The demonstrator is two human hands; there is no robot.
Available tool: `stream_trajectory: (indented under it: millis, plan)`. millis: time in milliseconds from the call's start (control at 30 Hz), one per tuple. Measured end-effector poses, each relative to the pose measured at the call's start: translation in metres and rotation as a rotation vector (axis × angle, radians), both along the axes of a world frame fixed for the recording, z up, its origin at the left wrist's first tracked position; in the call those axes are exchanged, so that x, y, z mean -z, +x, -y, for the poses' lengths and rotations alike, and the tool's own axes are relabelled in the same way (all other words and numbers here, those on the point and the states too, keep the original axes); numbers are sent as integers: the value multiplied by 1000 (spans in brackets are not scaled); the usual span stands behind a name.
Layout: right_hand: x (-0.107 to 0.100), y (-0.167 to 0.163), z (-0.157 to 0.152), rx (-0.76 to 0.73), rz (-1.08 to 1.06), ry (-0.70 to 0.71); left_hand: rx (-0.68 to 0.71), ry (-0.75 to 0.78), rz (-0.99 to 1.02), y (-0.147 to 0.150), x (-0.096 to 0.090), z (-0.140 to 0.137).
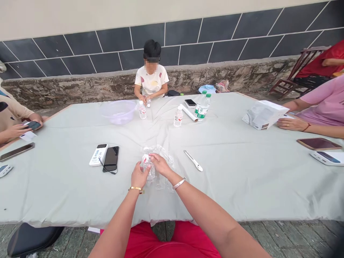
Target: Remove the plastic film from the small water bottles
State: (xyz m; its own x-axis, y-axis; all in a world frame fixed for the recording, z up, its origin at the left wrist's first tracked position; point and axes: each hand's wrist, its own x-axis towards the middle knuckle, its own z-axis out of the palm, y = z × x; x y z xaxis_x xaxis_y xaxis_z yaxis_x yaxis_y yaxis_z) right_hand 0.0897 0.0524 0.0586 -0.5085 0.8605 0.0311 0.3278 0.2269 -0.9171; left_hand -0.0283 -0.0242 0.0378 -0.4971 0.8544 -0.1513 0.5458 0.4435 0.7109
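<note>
Right in front of me is a small clear plastic bottle [148, 167] with a white cap and a red-and-white label. My left hand [139, 173] is closed around its left side, thumb across the front. From the right, my right hand [160, 165] grips the upper part near the label with its fingers. Thin clear plastic wrap [165, 179] lies crumpled under and beside the bottle; whether any of it is still on the bottle I cannot tell. A white utility knife [194, 161] rests on the cloth to the right of my hands.
On my left lie a white power bank [98, 155] and a black phone [111, 158]. Farther back are a purple basin [119, 111], two small bottles [142, 110], a paper roll [189, 112] and green-capped bottles [203, 106]. A white box [264, 114] is at right. People sit around the table.
</note>
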Motion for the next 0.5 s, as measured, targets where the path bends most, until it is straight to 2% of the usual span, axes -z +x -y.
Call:
stream_trajectory:
  millis: [67, 267, 500]
  plan:
    - [6, -6, -1, 61, 17, -18, -27, -36, -29, -5, -3, -9]
    - [22, -5, -2, -70, 156, 131, -119, -17, 52, -13, 9, -17]
    - [7, 12, -2, -20, 499, 142, -286, 54, 326, -37, 24, -8]
